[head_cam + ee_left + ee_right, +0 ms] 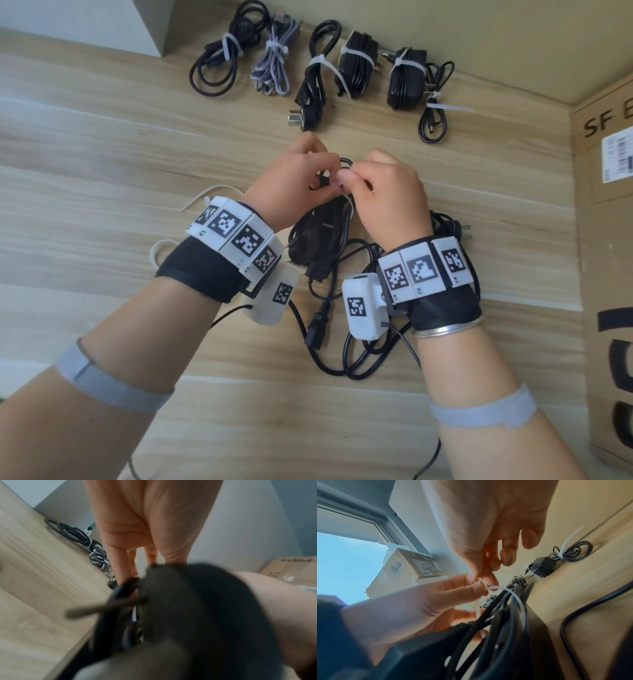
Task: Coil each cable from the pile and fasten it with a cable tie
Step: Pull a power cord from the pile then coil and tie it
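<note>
Item in hand: black power adapter with coiled cord (pixel 325 219), held above the wooden table (pixel 102 144) between the two hands, a white cable tie (pixel 513 595) looped over the gathered strands; the adapter body looks rigid and moderately weighty, the cord pliant and apt to spring open unless the strands are kept bunched, the tie thin, smooth and likely slippery, best taken at its free tip and its head, with the bundle supported close to the loop. Left hand (pixel 294 178): fingers curled, thumb and forefinger pinching one end of the tie while the lower fingers appear to steady the bundle; the left wrist view is too blurred to confirm more. Right hand (pixel 383 195): fingers curled, thumb and forefinger pinching the other end of the tie right against the left fingertips; the two ends meet there, and whether the tip has entered the head cannot be told. Judged stage: threading the tie, tightening not yet done. Below the wrists: the remaining pile (pixel 349 325), loose black cables tangled on the table. Left of it: spare cable ties (pixel 202 195), white, lying flat. Far edge of the table: five finished bundles (pixel 322 68) in a row, each bound with a white tie, one of them a grey braided cable (pixel 270 68). At right: cardboard box (pixel 606 240), printed lettering, upright beside the table
</note>
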### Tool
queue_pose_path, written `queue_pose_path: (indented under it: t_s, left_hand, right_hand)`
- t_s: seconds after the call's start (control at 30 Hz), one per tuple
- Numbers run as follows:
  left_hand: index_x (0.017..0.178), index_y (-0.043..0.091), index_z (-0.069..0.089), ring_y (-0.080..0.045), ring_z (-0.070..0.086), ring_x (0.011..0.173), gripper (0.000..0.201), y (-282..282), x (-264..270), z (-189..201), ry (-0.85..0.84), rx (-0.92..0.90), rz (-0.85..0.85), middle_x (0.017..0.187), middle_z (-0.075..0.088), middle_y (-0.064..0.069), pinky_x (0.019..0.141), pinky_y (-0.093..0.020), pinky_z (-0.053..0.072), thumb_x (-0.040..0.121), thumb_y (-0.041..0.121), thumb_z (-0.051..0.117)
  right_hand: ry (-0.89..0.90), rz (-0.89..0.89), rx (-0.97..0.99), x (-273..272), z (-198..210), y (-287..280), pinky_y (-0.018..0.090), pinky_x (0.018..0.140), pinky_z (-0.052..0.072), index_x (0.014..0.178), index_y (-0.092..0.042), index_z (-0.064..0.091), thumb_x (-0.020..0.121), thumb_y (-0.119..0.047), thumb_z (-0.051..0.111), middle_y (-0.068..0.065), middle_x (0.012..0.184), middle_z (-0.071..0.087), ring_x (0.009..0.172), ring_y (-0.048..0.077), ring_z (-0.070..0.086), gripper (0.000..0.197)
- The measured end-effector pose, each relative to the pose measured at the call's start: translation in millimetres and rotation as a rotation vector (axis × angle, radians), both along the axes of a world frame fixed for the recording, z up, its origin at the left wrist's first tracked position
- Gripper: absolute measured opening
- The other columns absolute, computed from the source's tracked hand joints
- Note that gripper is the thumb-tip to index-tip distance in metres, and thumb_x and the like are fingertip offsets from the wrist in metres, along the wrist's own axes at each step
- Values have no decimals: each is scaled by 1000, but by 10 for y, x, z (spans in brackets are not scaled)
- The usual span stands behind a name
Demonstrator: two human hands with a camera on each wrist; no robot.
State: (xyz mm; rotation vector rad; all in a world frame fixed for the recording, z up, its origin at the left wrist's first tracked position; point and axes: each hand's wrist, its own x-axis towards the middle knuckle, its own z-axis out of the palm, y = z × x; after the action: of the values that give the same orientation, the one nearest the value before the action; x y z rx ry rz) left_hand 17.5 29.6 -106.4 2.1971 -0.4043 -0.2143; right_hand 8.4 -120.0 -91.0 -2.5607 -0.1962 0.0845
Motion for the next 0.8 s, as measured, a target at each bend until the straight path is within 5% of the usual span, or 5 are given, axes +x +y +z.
queue_pose_path:
  t_s: [0.1,0.23,0.47,0.57,0.8]
  left_hand:
    - [79,9,56,-18,55,77,11,10,8,-59,48,27,5,105,38,-1,71,-17,44,82,8,66]
    - [73,12,49,-19,53,80,19,-31,4,-110,114,35,40,103,38,-2,49,-10,48,82,7,65]
    - [74,9,52,-21,50,79,16,-58,47,-54,122,90,12,101,41,-1,78,-30,45,80,5,67]
    - [74,2,57,-21,50,77,11,-87,53,-63,110,90,3,98,42,-3,76,-30,43,78,4,67]
    - [81,-4,61,-19,46,74,14,-105,46,-65,152,97,62,98,46,-7,66,-20,33,78,8,67]
  right_hand:
    - [-46,-88,-48,-12,81,-78,31,59,36,71,-7,66,93,-28,50,-2,75,49,69,20,50,34]
    - [-86,-219,-106,32,240,-279,28,61,30,71,-6,67,93,-27,50,5,80,56,75,24,52,35]
    - [296,-3,-169,81,412,-293,26,51,32,77,-17,67,94,-19,37,-9,63,54,53,9,44,34]
    - [364,144,-173,76,336,-79,26,57,38,82,-12,63,94,-23,37,2,77,63,64,17,53,31]
    - [271,74,-192,49,197,85,27,62,31,73,-17,55,93,-30,49,-4,65,47,72,24,48,25]
